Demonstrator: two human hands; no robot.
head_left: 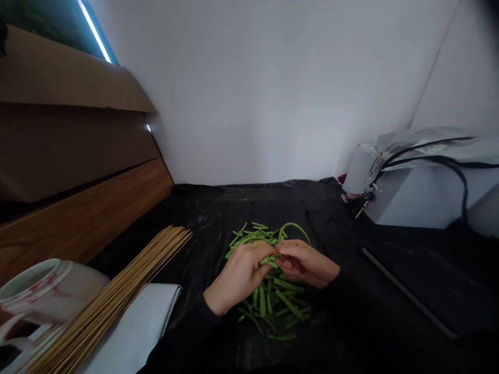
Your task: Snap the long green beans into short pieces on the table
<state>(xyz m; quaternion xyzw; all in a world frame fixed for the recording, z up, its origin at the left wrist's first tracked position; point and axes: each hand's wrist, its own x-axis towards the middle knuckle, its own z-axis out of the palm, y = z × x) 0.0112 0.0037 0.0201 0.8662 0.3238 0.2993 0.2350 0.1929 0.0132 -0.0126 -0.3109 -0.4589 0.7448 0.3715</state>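
**Colours on my screen**

I log:
- bean pieces (286, 301): bright green
- table cover (218, 218): glossy black
- skewers (128, 280): pale tan
- bowl (35, 291): white with red markings
- panel (97, 213): brown wood grain
- cardboard (58, 78): plain brown
- cables (464, 192): black

On your left: bundle of bamboo skewers (117, 296) lying across a white paper sheet (148, 322), white cup with red marks (31, 285) just beside it. Wooden panel (86, 218) and cardboard boxes (66, 78) behind. Black plastic sheet (234, 208) covers your table. On your right: white box (421, 202), black cables (448, 161) draped over it.
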